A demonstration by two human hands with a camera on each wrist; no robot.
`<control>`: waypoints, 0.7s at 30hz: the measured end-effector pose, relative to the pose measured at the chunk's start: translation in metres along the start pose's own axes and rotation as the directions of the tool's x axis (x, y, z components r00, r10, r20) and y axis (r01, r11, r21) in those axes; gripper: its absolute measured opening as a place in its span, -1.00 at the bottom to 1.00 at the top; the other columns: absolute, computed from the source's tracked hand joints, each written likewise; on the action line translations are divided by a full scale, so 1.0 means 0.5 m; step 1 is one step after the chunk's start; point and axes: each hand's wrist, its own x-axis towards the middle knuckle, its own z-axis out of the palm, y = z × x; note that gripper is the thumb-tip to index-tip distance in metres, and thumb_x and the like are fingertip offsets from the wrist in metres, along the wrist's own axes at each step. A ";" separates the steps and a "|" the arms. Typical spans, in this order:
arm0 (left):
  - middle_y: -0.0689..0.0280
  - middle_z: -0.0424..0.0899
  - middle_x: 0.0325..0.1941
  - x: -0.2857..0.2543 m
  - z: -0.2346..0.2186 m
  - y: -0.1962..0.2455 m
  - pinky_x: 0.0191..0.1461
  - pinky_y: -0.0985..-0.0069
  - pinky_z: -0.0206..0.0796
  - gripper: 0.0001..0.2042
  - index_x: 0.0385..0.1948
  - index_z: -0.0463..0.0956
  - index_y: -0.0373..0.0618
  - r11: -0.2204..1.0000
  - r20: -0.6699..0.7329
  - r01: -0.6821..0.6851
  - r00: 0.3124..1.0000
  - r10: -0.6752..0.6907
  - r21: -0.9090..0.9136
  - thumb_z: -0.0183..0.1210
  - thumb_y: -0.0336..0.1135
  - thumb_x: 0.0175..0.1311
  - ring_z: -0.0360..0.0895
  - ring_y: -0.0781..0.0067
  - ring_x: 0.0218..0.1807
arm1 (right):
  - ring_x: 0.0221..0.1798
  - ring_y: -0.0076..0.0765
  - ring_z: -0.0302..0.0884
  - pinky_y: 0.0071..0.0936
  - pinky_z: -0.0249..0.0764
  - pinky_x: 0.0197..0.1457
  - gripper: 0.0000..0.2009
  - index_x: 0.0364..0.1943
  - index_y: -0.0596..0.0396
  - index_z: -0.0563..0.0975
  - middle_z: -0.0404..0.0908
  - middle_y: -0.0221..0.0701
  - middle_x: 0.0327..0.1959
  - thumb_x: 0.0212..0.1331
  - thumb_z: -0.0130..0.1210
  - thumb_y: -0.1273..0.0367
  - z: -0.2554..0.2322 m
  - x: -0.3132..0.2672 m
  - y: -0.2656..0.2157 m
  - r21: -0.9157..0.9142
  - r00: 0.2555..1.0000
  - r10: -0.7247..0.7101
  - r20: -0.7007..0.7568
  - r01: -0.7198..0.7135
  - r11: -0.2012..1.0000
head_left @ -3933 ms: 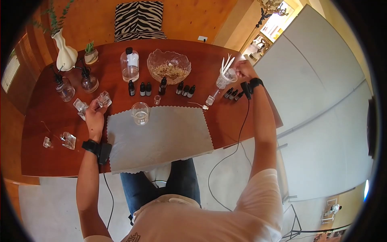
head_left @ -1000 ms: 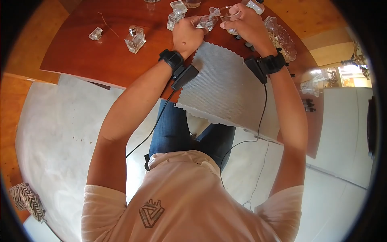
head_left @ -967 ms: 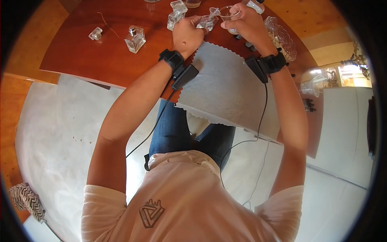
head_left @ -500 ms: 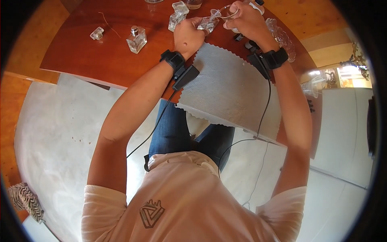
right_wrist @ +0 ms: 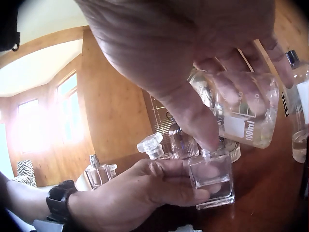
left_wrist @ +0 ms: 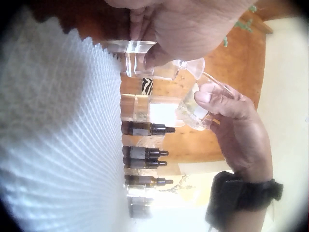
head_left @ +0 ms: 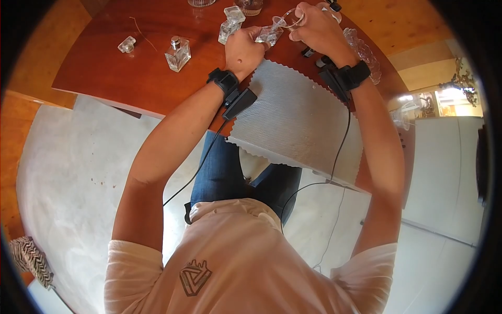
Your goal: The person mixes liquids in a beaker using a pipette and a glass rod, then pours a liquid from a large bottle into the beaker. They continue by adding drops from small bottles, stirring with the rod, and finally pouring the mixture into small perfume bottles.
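My left hand (head_left: 244, 52) holds a square clear glass perfume bottle (right_wrist: 219, 191) by its side, thumb and fingers across it. Some clear liquid stands in its lower part. A small clear funnel (left_wrist: 194, 67) sits at the bottle's neck. My right hand (head_left: 320, 32) grips a glass beaker (right_wrist: 248, 133) marked 100ml and tilts it, its rim close at the funnel in the head view. A little clear liquid shows in the beaker. My right palm hides part of the funnel in the right wrist view.
A square bottle with a silver sprayer neck (head_left: 178, 56) and a clear cap (head_left: 126, 45) stand at left. Behind my left hand is another capped glass bottle (head_left: 230, 29). Dark dropper bottles (left_wrist: 145, 129) line the table past the grey mat (head_left: 293, 99). A glass bowl (head_left: 361, 49) lies beyond my right wrist.
My right hand has left the cup at far right and now holds the beaker, earlier on the mat, tilted at the funnel. Over the last second both hands stay nearly still; the head view shifts slightly.
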 end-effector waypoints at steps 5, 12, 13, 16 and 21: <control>0.07 0.79 -0.25 -0.002 -0.004 0.010 -0.06 0.33 0.49 -0.62 0.04 0.68 -0.11 0.999 -0.007 0.031 0.999 -0.031 0.035 0.34 -0.29 0.15 0.73 0.17 -0.24 | -0.14 0.09 0.66 -0.14 0.55 -0.11 -0.74 -0.21 0.25 0.51 0.65 0.05 -0.25 0.06 0.33 0.49 -0.013 -0.006 -0.022 -0.043 0.999 0.042 0.032 -0.041 0.998; 0.01 0.77 -0.25 -0.006 -0.009 0.020 -0.02 0.25 0.53 -0.62 -0.01 0.70 -0.13 0.999 -0.016 0.033 0.999 -0.034 -0.024 0.33 -0.31 0.09 0.73 0.01 -0.19 | -0.05 0.13 0.62 -0.11 0.53 -0.04 -0.73 -0.20 0.24 0.51 0.64 0.04 -0.22 0.05 0.33 0.47 -0.008 0.006 -0.014 -0.136 0.999 -0.001 0.034 0.006 0.991; 0.01 0.77 -0.25 -0.005 -0.011 0.021 -0.02 0.25 0.53 -0.62 -0.01 0.70 -0.14 0.998 0.006 0.054 0.999 -0.054 -0.029 0.33 -0.31 0.09 0.73 0.01 -0.19 | -0.05 0.14 0.61 -0.10 0.53 -0.04 -0.73 -0.21 0.24 0.51 0.64 0.05 -0.22 0.05 0.33 0.47 -0.009 0.006 -0.015 -0.146 1.000 -0.003 0.030 0.007 0.989; 0.01 0.77 -0.24 -0.003 -0.009 0.019 -0.01 0.25 0.53 -0.62 0.00 0.70 -0.14 0.998 0.008 0.052 0.999 -0.052 -0.020 0.33 -0.31 0.09 0.73 0.02 -0.19 | -0.04 0.17 0.60 -0.08 0.51 -0.03 -0.74 -0.22 0.23 0.51 0.63 0.06 -0.22 0.04 0.33 0.47 -0.006 0.010 -0.012 -0.173 0.999 -0.036 0.024 0.039 0.984; 0.01 0.78 -0.24 -0.003 -0.007 0.015 -0.01 0.26 0.53 -0.62 0.00 0.70 -0.15 1.000 -0.006 0.023 1.000 -0.023 -0.010 0.33 -0.32 0.08 0.73 0.03 -0.18 | -0.06 0.18 0.60 -0.06 0.49 -0.03 -0.76 -0.26 0.24 0.51 0.63 0.06 -0.24 0.04 0.33 0.46 0.002 0.021 0.009 -0.166 0.993 -0.119 0.009 0.118 0.979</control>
